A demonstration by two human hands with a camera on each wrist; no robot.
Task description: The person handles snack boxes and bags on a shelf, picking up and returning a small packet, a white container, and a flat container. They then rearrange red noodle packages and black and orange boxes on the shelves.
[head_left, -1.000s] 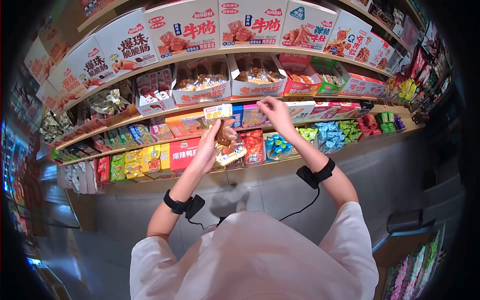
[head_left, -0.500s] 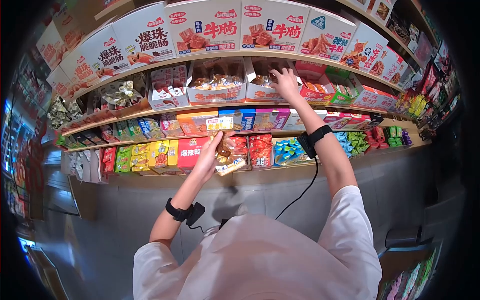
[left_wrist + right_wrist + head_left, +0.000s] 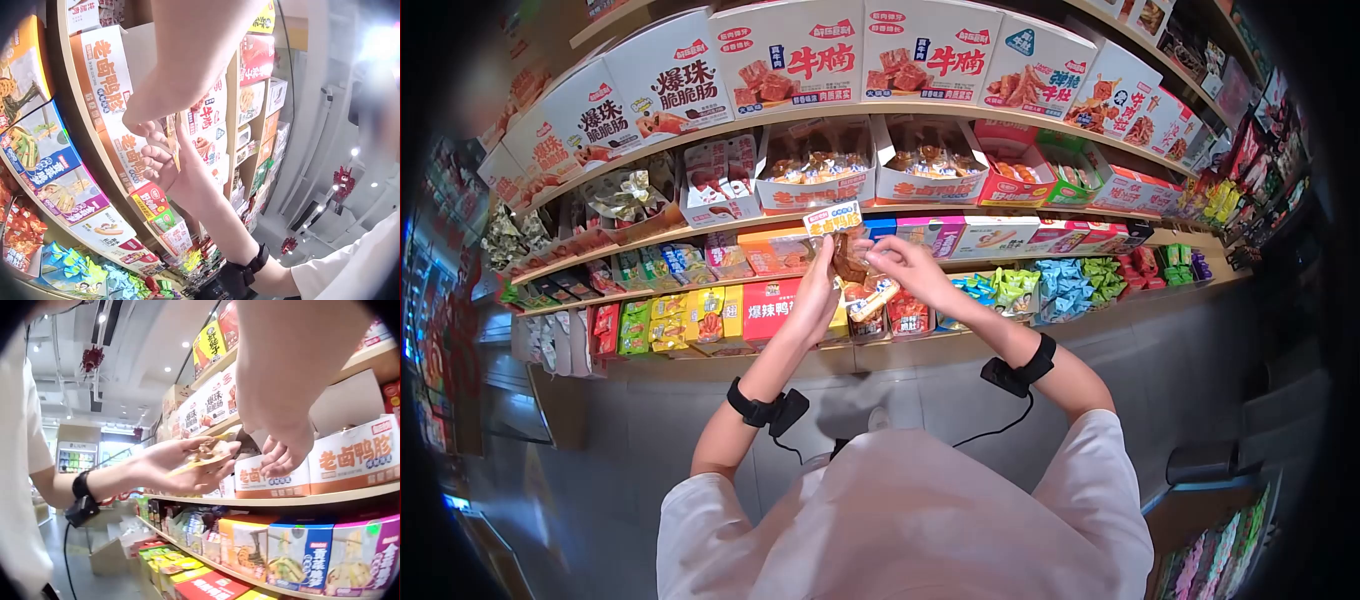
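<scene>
My left hand (image 3: 808,300) holds a clear snack packet (image 3: 852,262) with brown contents and a white label, upright above the lower shelves. In the right wrist view the packet (image 3: 209,456) lies across the palm and fingers of my left hand (image 3: 181,464). Just right of the packet is my right hand (image 3: 915,272), its fingers loosely bent at the packet's edge; whether they touch it I cannot tell. The left wrist view shows the spread, bent fingers of my right hand (image 3: 178,178) beside the packet (image 3: 172,140), seen nearly edge-on.
Open white boxes (image 3: 930,185) of similar packets stand on the middle shelf, beside a red box (image 3: 1012,180). Large white cartons (image 3: 935,55) line the shelf above. Colourful boxes and bags (image 3: 1060,285) fill the lower shelves. Grey floor (image 3: 840,385) lies below.
My right hand went up to the right-hand white box of packets, then came back down beside the held packet. My left hand has kept hold of the packet.
</scene>
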